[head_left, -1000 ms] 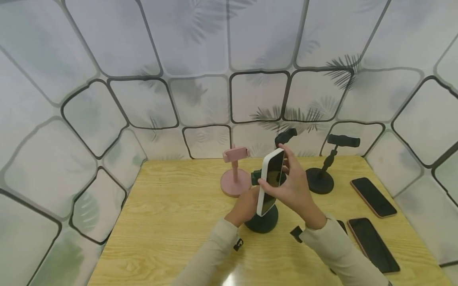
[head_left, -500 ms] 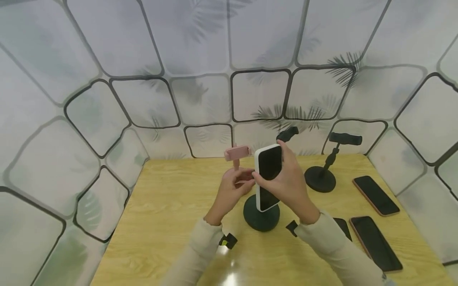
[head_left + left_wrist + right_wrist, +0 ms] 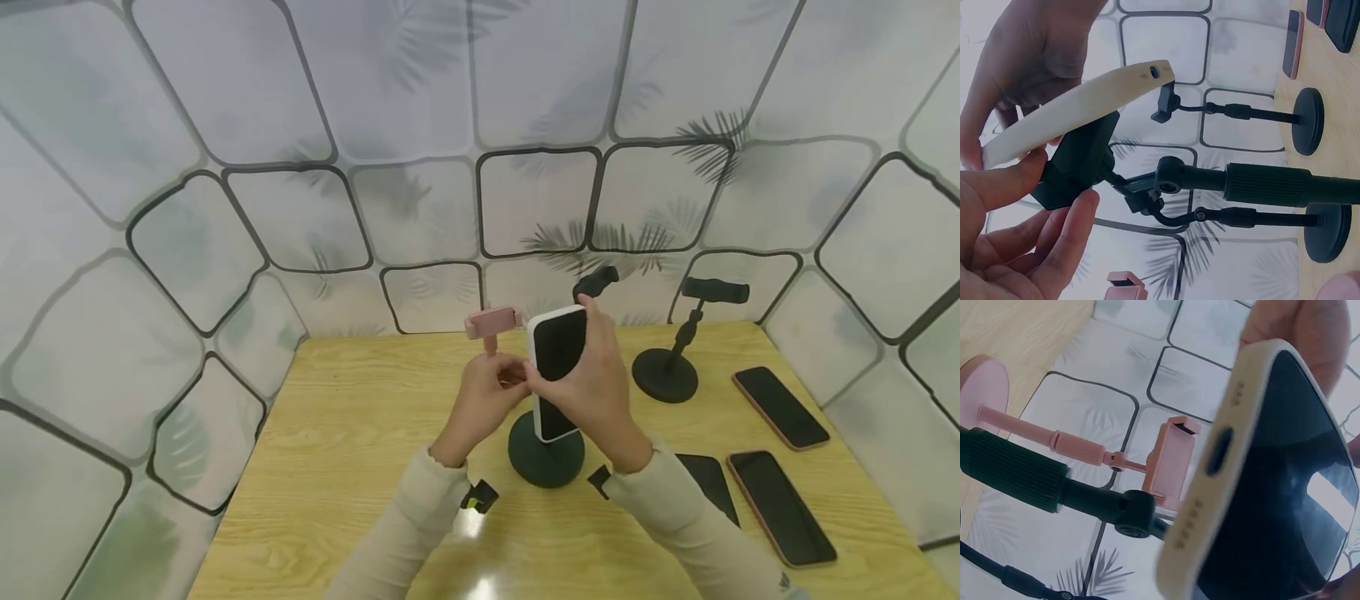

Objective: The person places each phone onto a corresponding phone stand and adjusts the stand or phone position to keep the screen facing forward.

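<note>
White phone (image 3: 557, 354) held off the worktop (image 3: 337, 467), roughly midway between its left and right edges, over the round base (image 3: 547, 462) of the dark green stand. Right hand (image 3: 600, 392): fingers narrowed on the phone's two long edges, screen toward the wearer. Left hand (image 3: 480, 400): in the left wrist view, thumb and fingers pinch the end of the green holder (image 3: 1082, 162), behind the phone.

Phone and holder look angled to each other; cannot tell whether any edge is seated.

Step in hand, judged: fitting the phone into the holder. Procedure: draw the holder's jaw wide with the left fingers; turn the phone's back flat to the holder; seat one long edge fully, then ease the jaw onto the other. Left hand should also brace the holder, as the jointed stem (image 3: 1266, 185) might swivel. Test the grip lightly before freeing the right fingers.
</note>
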`<control>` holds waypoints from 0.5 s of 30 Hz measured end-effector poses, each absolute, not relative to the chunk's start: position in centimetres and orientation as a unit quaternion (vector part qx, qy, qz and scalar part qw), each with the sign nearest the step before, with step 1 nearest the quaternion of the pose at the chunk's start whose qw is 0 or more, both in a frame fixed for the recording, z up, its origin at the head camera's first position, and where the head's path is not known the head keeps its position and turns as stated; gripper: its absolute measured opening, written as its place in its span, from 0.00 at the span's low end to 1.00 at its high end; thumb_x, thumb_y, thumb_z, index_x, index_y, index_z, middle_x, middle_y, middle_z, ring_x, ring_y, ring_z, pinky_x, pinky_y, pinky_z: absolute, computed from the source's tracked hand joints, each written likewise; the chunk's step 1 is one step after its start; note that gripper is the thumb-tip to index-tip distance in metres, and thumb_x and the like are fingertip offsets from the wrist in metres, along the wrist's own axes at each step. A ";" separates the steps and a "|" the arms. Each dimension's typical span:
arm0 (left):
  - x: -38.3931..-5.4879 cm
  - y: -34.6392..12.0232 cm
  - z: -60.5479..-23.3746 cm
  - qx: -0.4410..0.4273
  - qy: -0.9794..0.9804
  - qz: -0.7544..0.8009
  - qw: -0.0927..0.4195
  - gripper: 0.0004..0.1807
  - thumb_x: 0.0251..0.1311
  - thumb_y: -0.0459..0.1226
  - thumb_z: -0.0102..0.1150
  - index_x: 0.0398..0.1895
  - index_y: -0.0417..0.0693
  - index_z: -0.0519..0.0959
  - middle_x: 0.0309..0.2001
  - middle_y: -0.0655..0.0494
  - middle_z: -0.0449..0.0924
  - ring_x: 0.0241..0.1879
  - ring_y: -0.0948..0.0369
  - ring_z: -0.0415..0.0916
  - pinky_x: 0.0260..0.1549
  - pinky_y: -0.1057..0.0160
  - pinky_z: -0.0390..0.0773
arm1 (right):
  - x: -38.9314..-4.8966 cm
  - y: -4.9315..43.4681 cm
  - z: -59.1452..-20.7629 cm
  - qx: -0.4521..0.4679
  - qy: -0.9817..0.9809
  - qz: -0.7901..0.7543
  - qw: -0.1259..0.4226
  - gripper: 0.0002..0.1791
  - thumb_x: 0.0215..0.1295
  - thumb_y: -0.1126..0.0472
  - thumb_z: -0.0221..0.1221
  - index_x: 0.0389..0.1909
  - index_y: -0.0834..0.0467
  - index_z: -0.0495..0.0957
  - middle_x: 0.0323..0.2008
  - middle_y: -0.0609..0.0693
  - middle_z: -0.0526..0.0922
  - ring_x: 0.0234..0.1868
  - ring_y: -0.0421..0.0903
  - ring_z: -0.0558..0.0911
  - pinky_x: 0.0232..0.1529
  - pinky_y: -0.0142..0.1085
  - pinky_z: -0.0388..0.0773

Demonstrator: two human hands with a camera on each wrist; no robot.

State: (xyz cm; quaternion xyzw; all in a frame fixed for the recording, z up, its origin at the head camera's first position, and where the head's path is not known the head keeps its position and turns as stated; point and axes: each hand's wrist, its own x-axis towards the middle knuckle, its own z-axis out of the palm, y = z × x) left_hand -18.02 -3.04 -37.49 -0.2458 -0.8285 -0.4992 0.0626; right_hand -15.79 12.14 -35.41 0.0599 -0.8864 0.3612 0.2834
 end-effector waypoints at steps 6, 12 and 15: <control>-17.6 -3.6 -37.2 -0.235 -0.835 -0.497 0.036 0.09 0.55 0.31 0.64 0.39 0.38 0.82 0.35 0.47 0.82 0.35 0.58 0.80 0.36 0.70 0.80 | -16.1 11.8 -36.0 0.057 -0.879 0.358 0.310 0.55 0.41 0.52 0.73 0.69 0.61 0.54 0.51 0.65 0.69 0.38 0.56 0.73 0.30 0.51 0.78; -17.7 -4.5 -37.1 -0.224 -0.830 -0.510 0.002 0.11 0.56 0.32 0.63 0.43 0.43 0.80 0.40 0.45 0.81 0.37 0.58 0.80 0.40 0.66 0.81 | -16.6 11.7 -36.2 0.054 -0.877 0.350 0.326 0.53 0.40 0.52 0.72 0.66 0.62 0.56 0.49 0.64 0.70 0.38 0.56 0.72 0.30 0.50 0.78; -17.9 -4.7 -37.1 -0.228 -0.829 -0.511 -0.002 0.11 0.56 0.32 0.63 0.43 0.42 0.80 0.38 0.45 0.82 0.37 0.58 0.80 0.39 0.66 0.81 | -16.8 11.5 -36.3 0.056 -0.877 0.347 0.328 0.52 0.40 0.52 0.72 0.65 0.63 0.56 0.47 0.63 0.69 0.37 0.55 0.71 0.28 0.50 0.77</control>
